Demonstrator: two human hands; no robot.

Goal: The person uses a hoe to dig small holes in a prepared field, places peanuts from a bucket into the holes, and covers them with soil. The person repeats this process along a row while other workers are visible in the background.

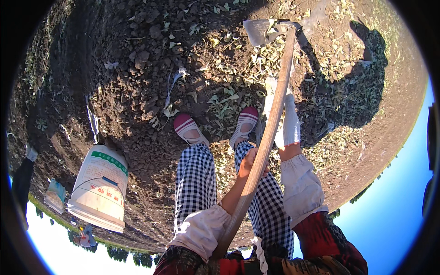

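A hoe with a long wooden handle [271, 127] slants across the view from my waist. Its flat metal blade [260, 32] rests on the leaf-strewn soil in front of me. My left hand [248, 163] is bare, its fingers curled, and lies partly behind the handle. Whether it grips the wood is hidden. My right hand [291, 118] wears a white knitted glove with an orange cuff edge and points forward, also partly behind the handle. White fabric [271, 92] shows just left of the handle; whether it is part of this glove or a separate piece is unclear.
A white plastic bucket [98, 192] with printed writing and a wire bail stands at left. Beside it is a smaller pale container or bag [55, 195]. A person's dark-clothed leg [22, 185] is at the far left. Dry leaves [223, 99] and plastic film scraps [172, 84] litter the clods.
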